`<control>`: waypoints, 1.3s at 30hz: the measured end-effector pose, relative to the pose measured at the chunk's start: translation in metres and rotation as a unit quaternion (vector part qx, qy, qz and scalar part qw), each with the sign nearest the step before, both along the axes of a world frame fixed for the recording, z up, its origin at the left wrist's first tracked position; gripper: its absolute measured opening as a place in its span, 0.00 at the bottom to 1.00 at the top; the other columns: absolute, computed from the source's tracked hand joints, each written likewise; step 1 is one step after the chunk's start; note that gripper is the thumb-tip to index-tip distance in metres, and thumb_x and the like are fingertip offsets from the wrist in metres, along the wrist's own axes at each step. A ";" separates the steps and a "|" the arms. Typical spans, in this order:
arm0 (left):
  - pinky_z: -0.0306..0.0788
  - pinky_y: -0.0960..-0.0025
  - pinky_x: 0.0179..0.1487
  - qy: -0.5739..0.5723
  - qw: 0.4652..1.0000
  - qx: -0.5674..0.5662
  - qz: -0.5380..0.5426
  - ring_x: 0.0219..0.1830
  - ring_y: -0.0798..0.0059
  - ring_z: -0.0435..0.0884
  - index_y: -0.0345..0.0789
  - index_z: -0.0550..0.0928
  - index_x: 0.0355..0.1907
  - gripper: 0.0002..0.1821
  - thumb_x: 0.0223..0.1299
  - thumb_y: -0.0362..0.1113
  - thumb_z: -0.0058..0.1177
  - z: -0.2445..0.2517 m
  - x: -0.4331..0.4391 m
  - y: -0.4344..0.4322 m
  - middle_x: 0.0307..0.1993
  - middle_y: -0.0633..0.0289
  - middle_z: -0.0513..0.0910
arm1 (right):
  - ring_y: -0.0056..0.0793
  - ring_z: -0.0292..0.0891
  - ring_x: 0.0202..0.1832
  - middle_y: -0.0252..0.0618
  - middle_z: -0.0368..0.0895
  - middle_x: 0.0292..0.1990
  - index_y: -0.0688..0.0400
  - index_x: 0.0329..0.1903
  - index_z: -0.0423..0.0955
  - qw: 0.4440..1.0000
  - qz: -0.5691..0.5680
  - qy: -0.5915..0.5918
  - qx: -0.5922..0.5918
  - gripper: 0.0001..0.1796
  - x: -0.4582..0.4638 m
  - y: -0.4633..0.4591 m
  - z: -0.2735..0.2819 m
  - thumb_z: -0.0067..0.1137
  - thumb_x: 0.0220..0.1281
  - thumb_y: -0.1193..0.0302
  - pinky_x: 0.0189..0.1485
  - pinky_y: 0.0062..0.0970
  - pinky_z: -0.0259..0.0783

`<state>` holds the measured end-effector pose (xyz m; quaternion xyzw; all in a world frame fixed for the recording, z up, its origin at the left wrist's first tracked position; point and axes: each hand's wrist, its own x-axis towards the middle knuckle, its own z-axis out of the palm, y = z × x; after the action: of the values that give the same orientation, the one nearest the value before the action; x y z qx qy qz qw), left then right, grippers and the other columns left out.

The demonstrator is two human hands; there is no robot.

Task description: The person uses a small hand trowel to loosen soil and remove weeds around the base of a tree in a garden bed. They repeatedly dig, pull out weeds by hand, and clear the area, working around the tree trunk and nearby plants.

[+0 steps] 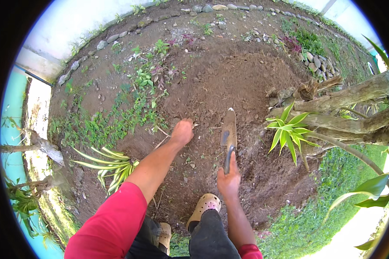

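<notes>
My right hand (229, 181) grips the dark handle of a garden trowel (229, 128). Its long, soil-stained blade points away from me, with a worn, bright tip over the brown soil (246, 84). To the left, my left hand (182, 132) is low over the ground with its fingers curled. A small pale bit (195, 125) shows beside those fingertips; whether the hand holds it is unclear. Low green weeds (133, 106) grow just left of that hand. Beside my left forearm stands a striped, long-leaved plant (116, 166).
Several thick trunks (347, 97) lean in from the right, near a yellow-edged leafy plant (288, 128). River stones (319, 66) are heaped behind them. A stone border (207, 8) follows the white wall (84, 19). My clog-shod foot (207, 204) stands on soil; grass (298, 226) lies right.
</notes>
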<state>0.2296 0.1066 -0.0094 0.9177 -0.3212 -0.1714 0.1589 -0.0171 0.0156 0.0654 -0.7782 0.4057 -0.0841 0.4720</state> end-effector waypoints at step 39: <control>0.74 0.54 0.43 0.289 0.955 0.024 0.066 0.36 0.50 0.83 0.29 0.77 0.36 0.17 0.57 0.43 0.58 0.066 -0.202 0.045 0.31 0.46 0.82 | 0.55 0.71 0.61 0.59 0.68 0.64 0.55 0.73 0.57 0.968 0.067 0.141 0.197 0.40 -0.116 0.059 0.026 0.53 0.55 0.65 0.65 0.39 0.66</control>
<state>0.0275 0.1517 0.0570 0.8518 -0.1958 -0.4259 0.2340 -0.1333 0.0743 0.0913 -0.6996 0.4236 0.1402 0.5581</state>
